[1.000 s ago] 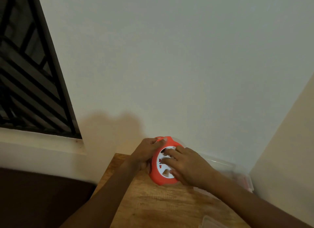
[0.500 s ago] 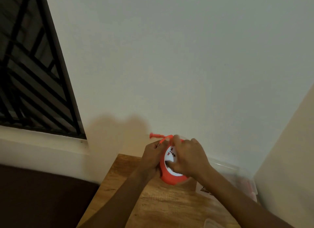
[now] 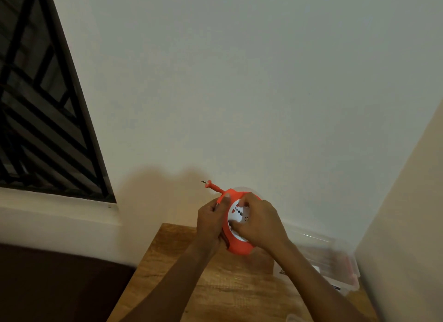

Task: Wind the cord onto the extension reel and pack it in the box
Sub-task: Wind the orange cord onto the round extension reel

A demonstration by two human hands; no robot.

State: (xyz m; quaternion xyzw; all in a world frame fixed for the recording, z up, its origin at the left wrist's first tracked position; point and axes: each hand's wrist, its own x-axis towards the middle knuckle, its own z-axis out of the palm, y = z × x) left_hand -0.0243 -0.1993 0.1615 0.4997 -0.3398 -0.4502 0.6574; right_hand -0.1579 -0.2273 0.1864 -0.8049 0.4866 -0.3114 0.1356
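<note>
Both hands clasp the round orange-and-white extension reel (image 3: 236, 228): left hand (image 3: 211, 219) at its rim, right hand (image 3: 257, 224) across its face. A clear plastic box (image 3: 335, 264) lies right of the right hand, near the wooden table (image 3: 215, 293) edge.

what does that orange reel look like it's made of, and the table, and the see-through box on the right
Orange reel: probably moulded plastic, matte orange shell around a white face.
Table: wood or a wood-look laminate, with visible brown grain; which one is unclear.
Box: likely clear plastic, since the contents show blurrily through its walls.
</note>
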